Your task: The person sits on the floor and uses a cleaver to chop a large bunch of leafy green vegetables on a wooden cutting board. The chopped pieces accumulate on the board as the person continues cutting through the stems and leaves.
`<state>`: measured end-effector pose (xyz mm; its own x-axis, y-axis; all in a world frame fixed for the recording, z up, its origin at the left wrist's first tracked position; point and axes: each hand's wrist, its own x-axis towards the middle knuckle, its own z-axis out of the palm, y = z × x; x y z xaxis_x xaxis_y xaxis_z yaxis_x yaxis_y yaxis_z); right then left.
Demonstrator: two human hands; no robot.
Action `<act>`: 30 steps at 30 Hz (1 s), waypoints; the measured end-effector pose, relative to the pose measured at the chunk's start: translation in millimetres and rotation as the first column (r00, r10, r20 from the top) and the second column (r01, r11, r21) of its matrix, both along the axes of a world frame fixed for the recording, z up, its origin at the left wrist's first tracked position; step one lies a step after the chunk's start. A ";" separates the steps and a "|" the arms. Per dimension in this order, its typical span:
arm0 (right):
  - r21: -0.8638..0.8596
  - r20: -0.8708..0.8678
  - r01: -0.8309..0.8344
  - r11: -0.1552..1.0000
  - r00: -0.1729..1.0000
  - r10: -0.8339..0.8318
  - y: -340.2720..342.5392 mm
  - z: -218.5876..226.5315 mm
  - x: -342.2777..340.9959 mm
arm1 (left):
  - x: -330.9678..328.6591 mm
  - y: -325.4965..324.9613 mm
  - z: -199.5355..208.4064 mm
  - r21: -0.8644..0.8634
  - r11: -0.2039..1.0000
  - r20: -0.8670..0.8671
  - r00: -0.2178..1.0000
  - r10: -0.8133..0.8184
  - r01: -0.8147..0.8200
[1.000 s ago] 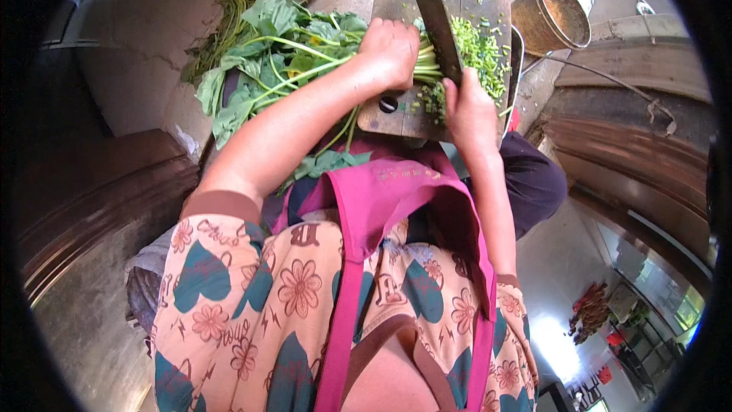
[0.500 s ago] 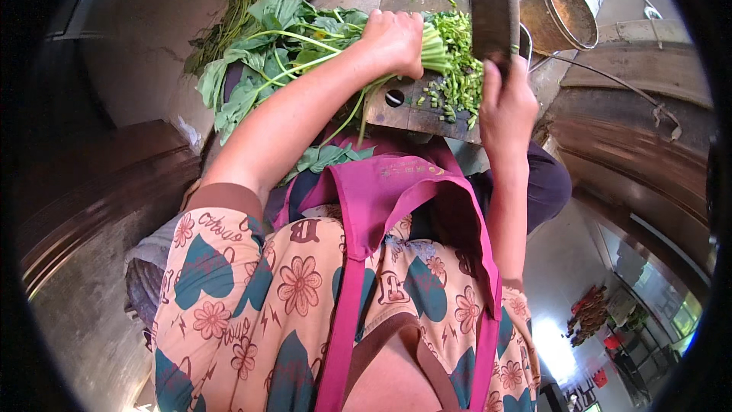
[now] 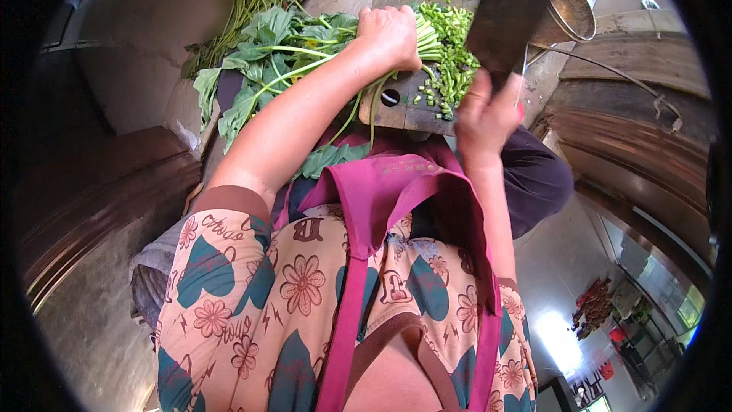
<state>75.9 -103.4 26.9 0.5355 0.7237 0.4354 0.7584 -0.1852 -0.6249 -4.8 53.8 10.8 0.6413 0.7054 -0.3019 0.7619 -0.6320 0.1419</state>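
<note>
Board: a worn wooden cutting board [image 3: 412, 118] is placed before the lap, pierced by a round hole near its near left corner and strewn with chopped green pieces [image 3: 455, 57].
Greens: a bunch of leafy greens [image 3: 268, 27] is laid with its cut stem ends on the board and its leaves spread off the left side.
Left hand: the stems are gripped by the closed left hand [image 3: 389, 38], just behind the cut ends.
Right hand: a broad dark knife [image 3: 515, 11] is held in the right hand [image 3: 488, 116], thumb and fingers closed about the handle, blade raised beside the pieces.
Room: the grey floor [image 3: 179, 8] is partly covered by a heap of thin stems [image 3: 245, 4] at far left; a rusty bucket [image 3: 547, 30] is set at far right, near dark wooden furniture [image 3: 648, 133].
Hidden: the handle is mostly covered by the right hand, and the board's right side by the blade.
Cut off: the blade's top is cropped by the upper edge.
Unclear: the right hand is blurred; objects at lower right cannot be made out.
</note>
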 end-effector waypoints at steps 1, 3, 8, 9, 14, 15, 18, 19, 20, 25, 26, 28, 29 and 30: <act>-0.050 0.027 -0.011 0.999 1.000 0.012 5.3 -21.1 1.5 | 0.2 0.3 0.1 0.005 1.000 -0.018 1.000 0.013 -0.013; -0.342 -0.123 -0.090 0.935 0.991 0.051 18.0 -23.0 6.6 | -1.5 -0.7 3.2 0.003 1.000 -0.022 1.000 0.013 -0.013; -0.001 -0.040 0.026 1.000 0.999 -0.026 -1.0 27.9 9.0 | -1.1 -0.3 3.1 0.000 1.000 -0.010 1.000 0.009 -0.009; 0.044 -0.050 0.059 0.997 0.997 -0.057 -2.5 32.0 4.9 | -1.1 1.3 3.9 0.012 1.000 0.000 1.000 -0.001 0.001; -0.504 -0.070 -0.101 0.858 0.995 0.077 12.0 -22.3 -5.9 | -3.6 -0.2 -0.6 -0.009 1.000 0.000 1.000 0.029 -0.029; -0.496 -0.085 -0.118 0.860 0.993 0.087 16.0 -19.5 -5.2 | -4.4 0.3 0.3 -0.014 1.000 0.004 1.000 0.012 -0.012; -0.503 -0.061 -0.118 0.856 0.993 0.101 19.1 -18.5 -8.3 | -6.3 4.0 0.6 -0.035 0.999 0.012 0.999 -0.031 0.032; -0.510 -0.042 -0.110 0.853 0.994 0.103 19.3 -19.2 -8.7 | -8.3 4.0 -0.3 -0.039 0.998 0.015 0.999 -0.050 0.051; -0.470 -0.035 -0.113 0.875 0.993 0.110 16.1 -24.9 -8.7 | -10.7 4.0 -0.3 -0.043 0.996 0.022 0.997 -0.071 0.072; -0.466 -0.123 -0.140 0.873 0.988 0.093 18.3 -25.7 5.5 | -13.9 -1.1 -2.0 0.005 0.994 0.022 0.994 -0.105 0.105; -0.464 -0.128 -0.139 0.875 0.988 0.089 18.4 -27.1 8.9 | -14.3 -0.7 -2.5 0.001 0.994 0.031 0.993 -0.114 0.114; -0.461 -0.142 -0.135 0.877 0.987 0.078 16.9 -29.0 13.2 | -16.0 1.3 -4.0 -0.007 0.991 0.050 0.990 -0.130 0.130; -0.459 -0.155 -0.137 0.878 0.985 0.072 16.5 -30.5 14.0 | -15.8 0.1 -4.4 0.009 0.993 0.063 0.991 -0.119 0.118; -0.457 -0.168 -0.138 0.879 0.983 0.067 16.5 -31.6 14.6 | -14.8 -2.5 -4.5 0.024 0.994 0.076 0.991 -0.108 0.106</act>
